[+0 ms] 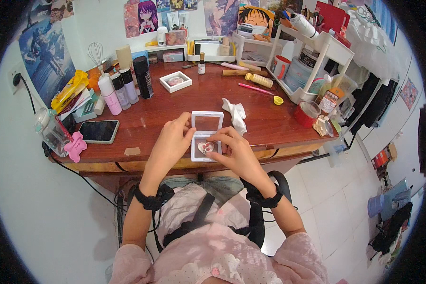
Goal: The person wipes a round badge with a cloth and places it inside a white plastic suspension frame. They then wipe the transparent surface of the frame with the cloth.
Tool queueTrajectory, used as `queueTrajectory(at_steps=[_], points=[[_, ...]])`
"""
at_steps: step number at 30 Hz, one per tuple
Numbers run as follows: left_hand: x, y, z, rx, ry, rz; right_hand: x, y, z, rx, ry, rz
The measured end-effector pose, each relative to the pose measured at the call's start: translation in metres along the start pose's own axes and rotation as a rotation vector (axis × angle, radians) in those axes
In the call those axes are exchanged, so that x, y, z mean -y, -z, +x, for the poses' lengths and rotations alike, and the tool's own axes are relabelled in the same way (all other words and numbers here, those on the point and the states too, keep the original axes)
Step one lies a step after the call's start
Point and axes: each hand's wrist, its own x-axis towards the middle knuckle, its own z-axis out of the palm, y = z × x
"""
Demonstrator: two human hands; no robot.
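A small white hinged display case [194, 149] with clear film windows lies opened out at the front edge of the wooden desk. On its lower window rests a heart-shaped ornament [203, 147] with red details. My left hand [174, 136] holds the case's left side near the hinge. Over the lower half, my right hand [232, 147] has thumb and forefinger at the ornament's right side; whether they pinch it I cannot tell. A crumpled white tissue [237, 115] lies just beyond my right hand.
A phone [98, 131] and a pink bear-shaped item [76, 146] lie at the left. Bottles [110, 94] stand behind them. Farther back are another white case [175, 82] and a small bottle [201, 64]. A pink pen [255, 88], yellow cup [278, 100] and white shelf rack [307, 83] are at the right.
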Motion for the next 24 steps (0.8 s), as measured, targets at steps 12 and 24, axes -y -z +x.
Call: queueTrajectory(at_steps=[12,24], points=[[0.003,0.001,0.001,-0.024,0.030,-0.104,0.000,0.002,0.000,-0.021,-0.004,0.060],[-0.008,0.007,-0.004,-0.097,-0.069,0.170,-0.004,-0.002,0.004,-0.103,0.207,-0.173]])
